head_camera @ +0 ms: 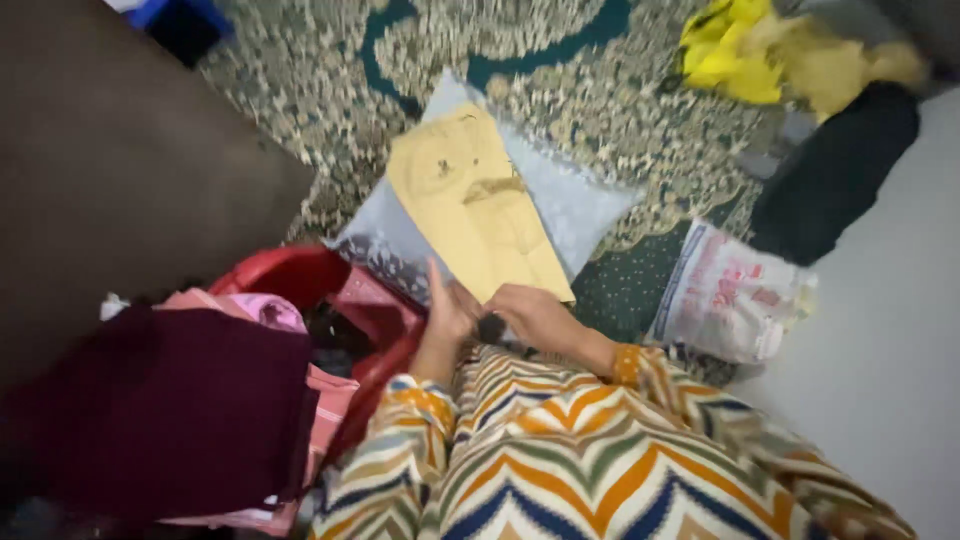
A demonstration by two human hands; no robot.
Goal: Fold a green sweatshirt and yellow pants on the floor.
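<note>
seen from above, both arms in zigzag-striped sleeves reaching forward over a patterned carpet point(600, 110). left hand point(447, 312) raised edge-on just left of the near end of a folded tan garment point(477, 205), fingers straight and together, open, closing on nothing visible. right hand point(535, 315) laid at the near edge of the same garment, fingers curled round a small dark object point(492, 327) too blurred to identify; whether also pinching the cloth, cannot tell. tan garment lay flat and lengthwise, far end pointing up-left, on a pale grey cushion point(585, 205) resting on the carpet. to the near left, a red plastic basket point(290, 275) with a maroon cloth point(165, 410) draped over pink folded fabric point(325, 395). far left, a broad brown surface point(110, 170). to the right of the hands, a white printed plastic bag point(730, 295); beyond it a black cloth point(835, 170) and, at the far right, a heap of yellow fabric point(770, 55).
</note>
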